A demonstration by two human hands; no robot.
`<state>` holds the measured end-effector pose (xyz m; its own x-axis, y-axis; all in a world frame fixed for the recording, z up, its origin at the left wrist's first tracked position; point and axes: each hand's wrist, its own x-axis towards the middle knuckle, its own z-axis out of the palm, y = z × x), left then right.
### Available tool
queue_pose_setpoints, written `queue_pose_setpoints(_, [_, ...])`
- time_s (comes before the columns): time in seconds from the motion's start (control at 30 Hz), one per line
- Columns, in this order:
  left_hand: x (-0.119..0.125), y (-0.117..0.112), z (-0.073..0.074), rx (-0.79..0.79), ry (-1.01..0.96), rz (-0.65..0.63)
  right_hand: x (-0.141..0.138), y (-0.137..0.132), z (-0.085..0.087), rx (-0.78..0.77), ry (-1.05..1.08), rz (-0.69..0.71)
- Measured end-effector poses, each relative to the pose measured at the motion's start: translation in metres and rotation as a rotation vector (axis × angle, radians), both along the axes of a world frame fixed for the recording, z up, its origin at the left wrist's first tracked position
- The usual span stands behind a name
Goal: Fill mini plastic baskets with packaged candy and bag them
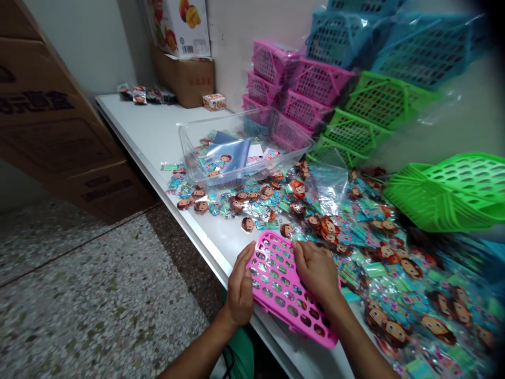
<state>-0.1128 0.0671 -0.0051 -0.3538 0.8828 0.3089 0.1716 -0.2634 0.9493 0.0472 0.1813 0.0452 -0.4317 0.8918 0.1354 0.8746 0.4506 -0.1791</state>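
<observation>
A pink perforated plastic basket is between my hands at the table's front edge, its flat holed side turned up towards me. My left hand grips its left edge, thumb bent and fingers pressed along the side. On the far right edge, my right hand has its thumb on the holed face, the other fingers curled over the rim. Dark and greenish shapes show through the holes; I cannot tell if they are inside or beneath. Just beyond lie many small clear packets with printed cartoon heads.
A clear plastic tub holds more packets and blue printed sheets. Stacked pink baskets, green baskets and blue baskets line the wall. Nested green baskets lie right. Cardboard cartons stand left; a brown box sits behind.
</observation>
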Motion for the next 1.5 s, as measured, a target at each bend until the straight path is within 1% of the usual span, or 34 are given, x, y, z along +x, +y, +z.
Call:
queue_pose_setpoints(0.1, [-0.006,-0.001,0.005,-0.042,0.015,-0.003,-0.001,-0.004,0.0,-0.016,0.008,0.008])
queue_pose_setpoints(0.17, [-0.012,0.002,0.015,-0.094,0.096,-0.027,-0.001,-0.005,0.002,-0.019,0.004,0.009])
queue_pose_setpoints(0.23, [-0.019,0.009,0.03,-0.167,0.272,-0.08,-0.002,-0.006,0.004,-0.006,-0.008,0.005])
queue_pose_setpoints(0.3, [-0.023,0.02,0.045,-0.239,0.525,-0.121,-0.003,-0.006,0.006,0.014,-0.017,0.001])
queue_pose_setpoints(0.33, [-0.025,0.026,0.051,-0.253,0.645,-0.107,-0.004,-0.007,0.007,0.021,-0.017,0.003])
queue_pose_setpoints(0.4, [-0.026,0.038,0.056,-0.211,0.821,-0.109,-0.005,-0.007,0.008,0.025,-0.004,0.009])
queue_pose_setpoints(0.43, [-0.027,0.043,0.056,-0.169,0.87,-0.155,-0.005,-0.007,0.008,0.023,0.005,0.016])
queue_pose_setpoints(0.5, [-0.028,0.05,0.052,-0.107,0.9,-0.319,-0.005,-0.007,0.009,0.014,0.017,0.028])
queue_pose_setpoints(0.53, [-0.029,0.052,0.05,-0.106,0.892,-0.397,-0.005,-0.006,0.009,0.011,0.018,0.028])
queue_pose_setpoints(0.57, [-0.03,0.054,0.047,-0.12,0.879,-0.445,-0.005,-0.006,0.009,0.008,0.017,0.026])
queue_pose_setpoints(0.6, [-0.031,0.054,0.046,-0.141,0.87,-0.457,-0.005,-0.005,0.009,0.004,0.015,0.02])
queue_pose_setpoints(0.67, [-0.03,0.054,0.047,-0.167,0.902,-0.425,-0.005,-0.005,0.009,-0.006,0.014,0.004])
queue_pose_setpoints(0.73, [-0.028,0.054,0.052,-0.148,1.003,-0.386,-0.005,-0.005,0.01,-0.022,0.016,0.001])
queue_pose_setpoints(0.77, [-0.026,0.055,0.055,-0.125,1.064,-0.391,-0.005,-0.006,0.011,-0.029,0.017,-0.001])
queue_pose_setpoints(0.8, [-0.024,0.056,0.059,-0.095,1.121,-0.422,-0.006,-0.007,0.012,-0.035,0.02,-0.001])
queue_pose_setpoints(0.87, [-0.021,0.059,0.064,-0.03,1.193,-0.532,-0.007,-0.008,0.013,-0.052,0.038,-0.003])
queue_pose_setpoints(0.93, [-0.018,0.062,0.067,0.009,1.222,-0.626,-0.006,-0.007,0.014,-0.075,0.062,-0.009])
queue_pose_setpoints(0.97, [-0.016,0.063,0.068,0.012,1.23,-0.645,-0.004,-0.005,0.014,-0.088,0.106,-0.014])
queue_pose_setpoints(1.0, [-0.015,0.064,0.068,0.008,1.236,-0.651,0.0,-0.003,0.014,-0.099,0.191,-0.027])
queue_pose_setpoints(1.07, [-0.014,0.065,0.068,0.001,1.245,-0.659,0.012,0.0,0.013,-0.107,0.471,-0.089])
queue_pose_setpoints(1.13, [-0.013,0.064,0.069,0.005,1.245,-0.66,0.028,-0.001,0.011,-0.064,0.762,-0.199])
queue_pose_setpoints(1.17, [-0.012,0.064,0.07,0.006,1.245,-0.656,0.035,-0.005,0.009,-0.031,0.834,-0.254])
queue_pose_setpoints(1.23, [-0.011,0.063,0.072,-0.005,1.26,-0.654,0.048,-0.016,0.003,-0.011,0.837,-0.33])
queue_pose_setpoints(1.37, [-0.009,0.062,0.076,-0.036,1.316,-0.671,0.055,-0.043,-0.016,-0.18,0.723,-0.396])
queue_pose_setpoints(1.4, [-0.009,0.062,0.077,-0.037,1.33,-0.678,0.054,-0.048,-0.019,-0.19,0.711,-0.403])
queue_pose_setpoints(1.5, [-0.009,0.062,0.077,-0.024,1.359,-0.697,0.053,-0.055,-0.023,-0.141,0.674,-0.389])
